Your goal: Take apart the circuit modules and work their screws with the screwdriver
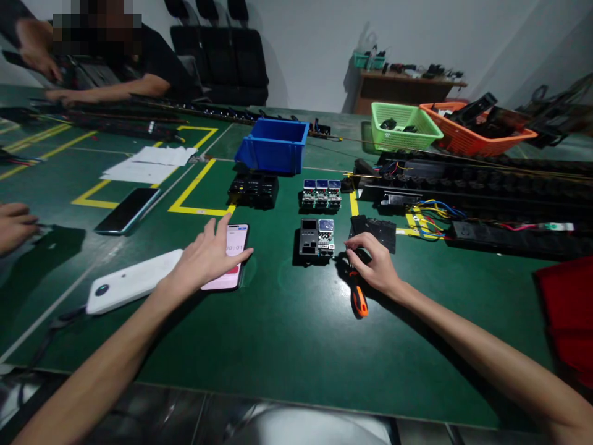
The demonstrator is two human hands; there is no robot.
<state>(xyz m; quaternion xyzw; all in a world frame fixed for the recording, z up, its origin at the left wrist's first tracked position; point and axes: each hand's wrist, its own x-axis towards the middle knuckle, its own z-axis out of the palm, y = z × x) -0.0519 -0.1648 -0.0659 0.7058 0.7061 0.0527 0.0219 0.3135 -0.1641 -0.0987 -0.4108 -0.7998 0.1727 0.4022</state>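
Left hand: the hand (204, 253) is open, fingers spread over the phone, grasping nothing; whether the fingertips touch the screen, I cannot tell.
Phone: the pink-screened phone (238, 237) lies flat on the tabletop (287, 346), showing digits ending in 01 and a red patch partly under the thumb.
Right hand: the hand (376, 264) is curled, thumb and forefinger nearly meeting; whether they pinch anything, I cannot tell.
Screwdriver: the orange-and-black screwdriver (359, 300) lies just below the right hand, handle toward the near edge.
Black plate: the plate (384, 233) lies flat behind the right hand.
Module: the dark housing (309, 238), with 1 exposed board on its right side, sits between the 2 hands, nearer the right.
Boards: 3 small boards (321, 195) stand in a row behind the module.
Black parts: a cluster (253, 190) sits in front of the blue bin (271, 154).
Left side: a white device (134, 283) and a dark-screened phone (130, 211) lie near a co-worker's hand (16, 225).
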